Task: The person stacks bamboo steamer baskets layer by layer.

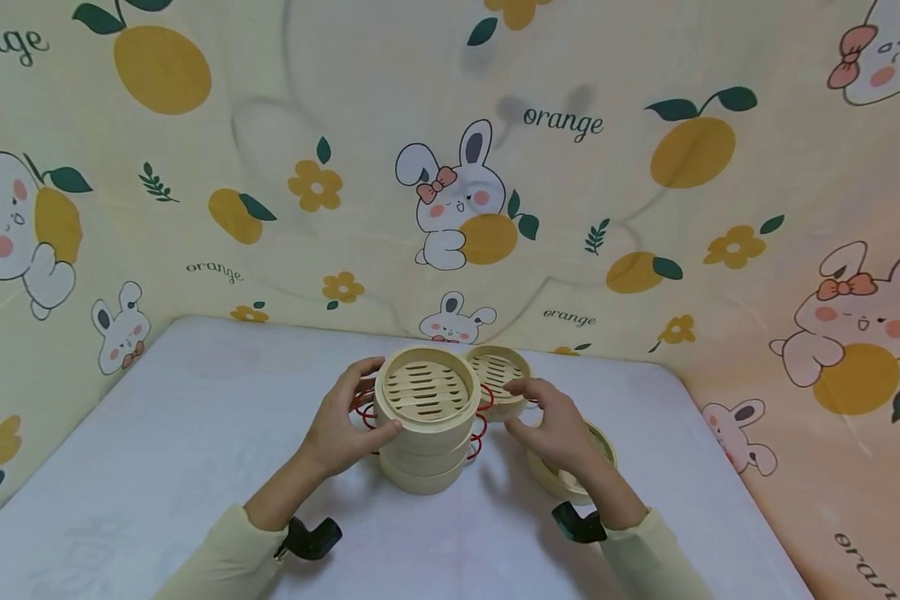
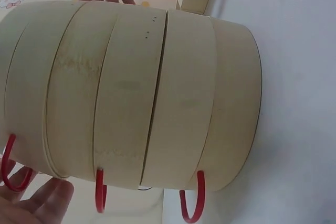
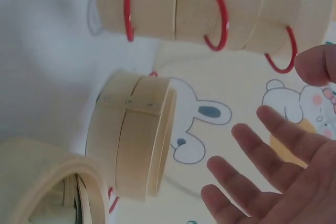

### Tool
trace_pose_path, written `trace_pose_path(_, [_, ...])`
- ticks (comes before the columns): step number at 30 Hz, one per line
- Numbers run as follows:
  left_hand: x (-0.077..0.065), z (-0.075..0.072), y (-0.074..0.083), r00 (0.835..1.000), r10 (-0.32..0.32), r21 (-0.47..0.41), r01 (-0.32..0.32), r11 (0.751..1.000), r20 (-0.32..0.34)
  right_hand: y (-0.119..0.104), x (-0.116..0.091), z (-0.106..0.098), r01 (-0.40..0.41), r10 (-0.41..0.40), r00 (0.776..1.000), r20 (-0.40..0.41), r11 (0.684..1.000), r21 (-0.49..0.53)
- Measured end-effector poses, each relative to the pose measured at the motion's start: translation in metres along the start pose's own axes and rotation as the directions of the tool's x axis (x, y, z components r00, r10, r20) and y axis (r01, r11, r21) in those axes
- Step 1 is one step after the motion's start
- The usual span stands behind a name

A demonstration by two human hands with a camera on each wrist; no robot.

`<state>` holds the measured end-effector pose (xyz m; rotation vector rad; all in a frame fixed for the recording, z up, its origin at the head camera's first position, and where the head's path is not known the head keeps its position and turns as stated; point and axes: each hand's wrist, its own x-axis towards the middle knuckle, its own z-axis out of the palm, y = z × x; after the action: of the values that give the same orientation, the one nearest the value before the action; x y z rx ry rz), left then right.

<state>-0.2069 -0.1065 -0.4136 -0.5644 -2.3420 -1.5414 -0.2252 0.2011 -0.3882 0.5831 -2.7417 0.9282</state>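
Note:
A stack of round bamboo steamer baskets [image 1: 426, 442] with red loop handles stands upright on the table. My left hand [image 1: 348, 417] grips the top basket [image 1: 429, 387] from the left, thumb at its front and fingers round the far side. Its slatted inside faces up. In the left wrist view, fingertips [image 2: 55, 195] show beside a red handle [image 2: 16, 177]. My right hand [image 1: 558, 421] is held to the right of the stack with spread fingers [image 3: 252, 140] and nothing between them. Its thumb [image 3: 315, 66] is close to the top basket's red handle; whether they touch I cannot tell.
Behind the stack to the right stands another bamboo steamer basket [image 1: 498, 367]. A further one [image 1: 551, 479], with something pale and green inside, sits under my right hand. The white table [image 1: 195, 433] meets a printed cloth backdrop [image 1: 375, 125] at the back and sides.

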Motion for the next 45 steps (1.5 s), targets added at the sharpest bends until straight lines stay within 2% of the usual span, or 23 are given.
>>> trace_pose_path(7, [0.001,0.002,-0.004,1.000,0.001,-0.042,0.000,0.999,0.017,0.003,0.009,0.001,0.049,-0.048,0.999,0.012,0.985,-0.168])
trace_pose_path(14, [0.001,0.003,-0.003,1.000,-0.018,-0.054,0.019,0.998,0.018,0.016,0.021,0.007,0.098,-0.082,0.994,0.073,0.963,-0.252])
trace_pose_path(26, [0.001,0.007,-0.005,1.000,-0.001,-0.045,0.001,0.999,0.006,0.032,0.040,0.016,0.146,-0.115,0.985,0.129,0.954,-0.263])
trace_pose_path(37, [0.001,0.008,-0.001,1.000,-0.013,-0.040,0.012,0.999,-0.013,0.042,0.049,0.026,0.137,-0.102,0.984,0.149,0.958,-0.251])
trace_pose_path(45, [0.002,0.010,-0.002,1.000,-0.022,-0.036,0.022,0.999,0.004,0.042,0.051,0.031,0.163,-0.117,0.976,0.182,0.950,-0.267])
